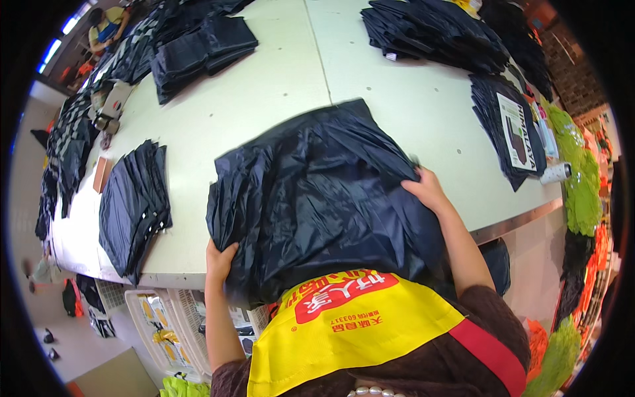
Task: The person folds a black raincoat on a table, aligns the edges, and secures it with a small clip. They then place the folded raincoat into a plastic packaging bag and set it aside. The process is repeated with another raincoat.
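Observation:
A shiny black garment [317, 192] lies spread over the near edge of the table, its lower part hanging down against my yellow apron [357, 331]. My left hand [221, 259] grips its left side edge at the table's edge, fingers partly under the cloth. Higher up on the other side, my right hand [426, 190] has the right edge between thumb and fingers. The cloth is wrinkled and gathered along both sides, and a straight band runs along its far end. Folds hide some of my fingertips.
On the pale table [284, 73] lie folded black stacks at left [135, 205], far left [205, 53] and far right [433, 36]. A printed package [519, 132] rests on another stack, near a white spool [555, 173]. White plastic baskets [162, 327] stand below. Another person [108, 30] is far back.

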A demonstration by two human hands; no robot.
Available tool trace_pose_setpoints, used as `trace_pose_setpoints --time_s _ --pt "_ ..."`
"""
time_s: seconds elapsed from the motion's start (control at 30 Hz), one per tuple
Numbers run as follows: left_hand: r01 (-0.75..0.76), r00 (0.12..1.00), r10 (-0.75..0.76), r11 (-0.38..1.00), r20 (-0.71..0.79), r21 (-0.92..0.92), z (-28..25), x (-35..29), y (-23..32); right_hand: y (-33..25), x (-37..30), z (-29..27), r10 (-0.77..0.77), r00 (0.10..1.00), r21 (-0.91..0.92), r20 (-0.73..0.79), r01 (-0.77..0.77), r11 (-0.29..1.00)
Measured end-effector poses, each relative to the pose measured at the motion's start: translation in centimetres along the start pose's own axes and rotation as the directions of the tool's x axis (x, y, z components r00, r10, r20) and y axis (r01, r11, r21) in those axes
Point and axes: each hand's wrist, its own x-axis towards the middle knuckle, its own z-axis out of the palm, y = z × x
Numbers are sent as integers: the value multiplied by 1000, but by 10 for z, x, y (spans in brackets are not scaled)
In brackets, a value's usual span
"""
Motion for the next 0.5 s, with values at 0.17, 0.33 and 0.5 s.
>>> trace_pose_setpoints --time_s 0.17,0.33,0.5 --pt "90 996 -92 966 4 -241 -47 -103 39 -73 -114 -62 243 966 476 89 -256 841" --pt "-53 940 -72 934 -333 -354 -103 -160 120 -136 -163 -131 50 948 408 -314 87 909" --pt "-471 760 396 882 -515 -17 -136 -116 266 -273 -36 -208 -522 786 -171 -333 494 853"
